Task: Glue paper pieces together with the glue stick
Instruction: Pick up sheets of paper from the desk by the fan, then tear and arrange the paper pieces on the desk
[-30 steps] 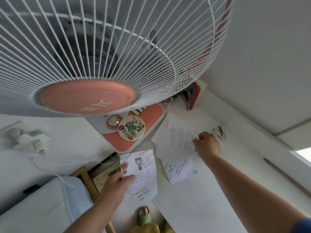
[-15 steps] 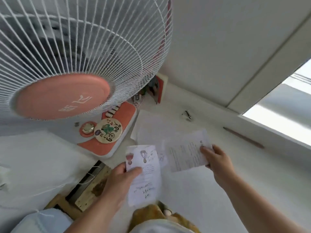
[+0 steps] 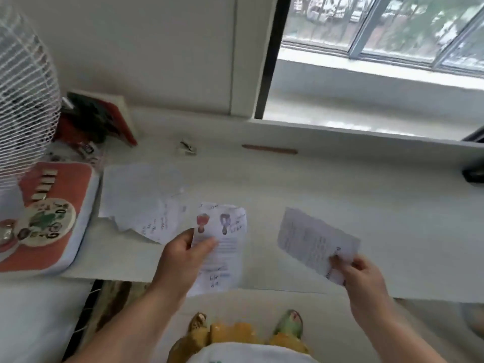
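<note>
Left hand (image 3: 180,260) pinches illustrated slip (image 3: 222,247); right hand (image 3: 358,279) pinches handwritten slip (image 3: 311,239).

Motion blur leaves the handwriting on the paper (image 3: 311,239) pinched in the right hand (image 3: 358,279) unreadable, and the text beneath the left hand (image 3: 180,260) on the illustrated slip (image 3: 222,247) likewise. The fan (image 3: 23,100) is cut off by the left edge; a dark object (image 3: 474,175) by the right.

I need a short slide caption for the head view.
Left hand holds a picture slip, right hand a written slip, above the desk.
</note>
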